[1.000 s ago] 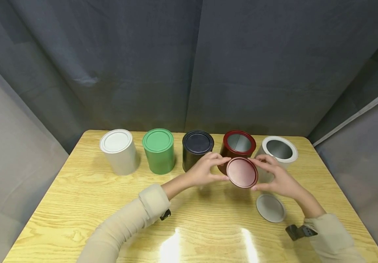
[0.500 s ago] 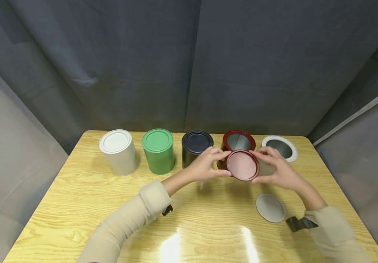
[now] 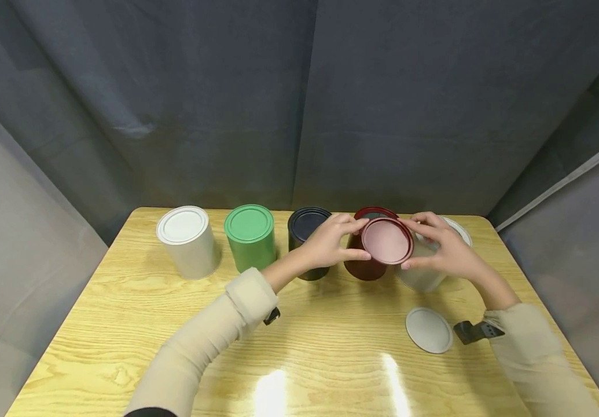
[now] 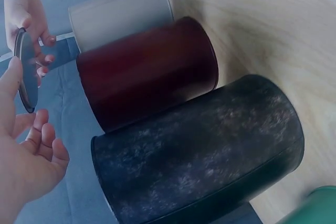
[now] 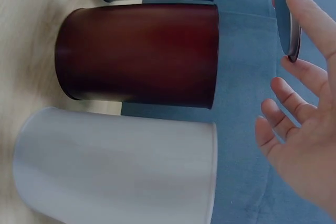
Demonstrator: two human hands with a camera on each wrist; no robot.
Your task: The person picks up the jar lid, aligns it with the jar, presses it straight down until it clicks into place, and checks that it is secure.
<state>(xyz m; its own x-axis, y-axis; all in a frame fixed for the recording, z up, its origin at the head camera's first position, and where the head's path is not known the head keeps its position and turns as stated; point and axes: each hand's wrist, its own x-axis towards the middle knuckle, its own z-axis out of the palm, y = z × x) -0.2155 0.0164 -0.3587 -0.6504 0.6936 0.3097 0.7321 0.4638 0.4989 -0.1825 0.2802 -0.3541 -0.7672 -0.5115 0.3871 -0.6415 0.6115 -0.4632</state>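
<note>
A round dark red lid [image 3: 388, 241] is held by its rim between both hands, tilted, high in front of the dark red can [image 3: 363, 270]. My left hand [image 3: 330, 243] pinches its left side between thumb and fingers. The opposite side is gripped by my right hand [image 3: 447, 249]. In the left wrist view the lid [image 4: 29, 72] appears nearly edge-on, apart from the red can [image 4: 149, 72]; the right wrist view likewise has a gap between the lid [image 5: 286, 22] and the red can's top. From the head camera, lid and hands hide most of that can's open mouth.
Left of the red can stand a black can [image 3: 304, 223], a green can [image 3: 251, 249] and a white can [image 3: 190, 249], all lidded. To its right is another white can [image 3: 424, 275], partly behind my right hand. A loose white lid [image 3: 429, 330] lies on the wooden table [image 3: 330, 359].
Both hands have carried the red lid up and away from me, so it now overlaps the red can's mouth in the head view. The cans and the loose white lid stayed put.
</note>
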